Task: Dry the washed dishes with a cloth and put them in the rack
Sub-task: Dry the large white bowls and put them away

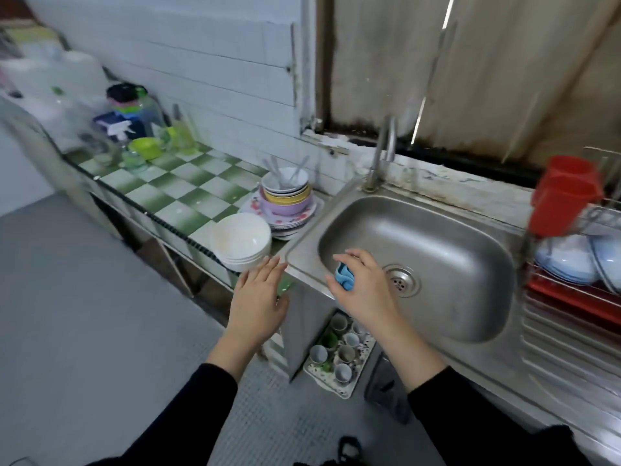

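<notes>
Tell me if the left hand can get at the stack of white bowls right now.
Probably yes: the left hand is open and empty, close beside the white bowls at the edge of the counter, with nothing between them.

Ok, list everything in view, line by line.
Counter: one, green-white checked tiles, left.
Sink: one, steel, centre.
Tap: one, steel, behind sink.
White bowls: one stack, counter edge beside sink.
Mixed dishes: one pile, pink, yellow, white, behind white bowls, spoons on top.
Bottles and tubs: several, assorted, counter's far end.
Rack: one, red base, right of sink.
Pale bowls: at least two, bluish white, in rack.
Red cups: two, at rack's top.
Cups: several, pale, on floor tray.
Cloth: one, blue, in right hand.
Left hand: open, near white bowls.
Right hand: gripping cloth over sink.
</notes>
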Available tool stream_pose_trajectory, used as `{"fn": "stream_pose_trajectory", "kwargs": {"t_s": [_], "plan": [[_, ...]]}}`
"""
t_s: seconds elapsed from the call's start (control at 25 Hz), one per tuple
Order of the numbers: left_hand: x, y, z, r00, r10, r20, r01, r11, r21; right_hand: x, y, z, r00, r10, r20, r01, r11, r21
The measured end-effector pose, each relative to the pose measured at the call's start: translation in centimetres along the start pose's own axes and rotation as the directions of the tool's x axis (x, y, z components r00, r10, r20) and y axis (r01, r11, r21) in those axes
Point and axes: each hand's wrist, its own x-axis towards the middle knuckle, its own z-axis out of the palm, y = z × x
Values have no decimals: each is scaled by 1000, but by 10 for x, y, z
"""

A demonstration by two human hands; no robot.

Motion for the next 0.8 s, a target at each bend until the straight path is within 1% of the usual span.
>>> {"fn": "stream_pose_trajectory", "kwargs": {"t_s": [0.24,0.4,0.52,0.64,0.8], "plan": [[7,-62,-1,989,-149,10,149,989,-23,53,-44,45,989,-61,136,66,998,-26],[37,-101,-1,981,-195,2,195,979,-52,103,-63,70,977,-84,197,94,995,-41],[74,-129,2,972,-236,1,236,971,-48,145,-69,88,968,-99,233,115,992,-57],[106,-147,6,962,-272,22,273,961,-42,184,-72,105,950,-93,297,113,992,-50],[137,-168,14,953,-293,71,296,955,-31,229,-73,128,910,-85,406,150,980,-129]]}}
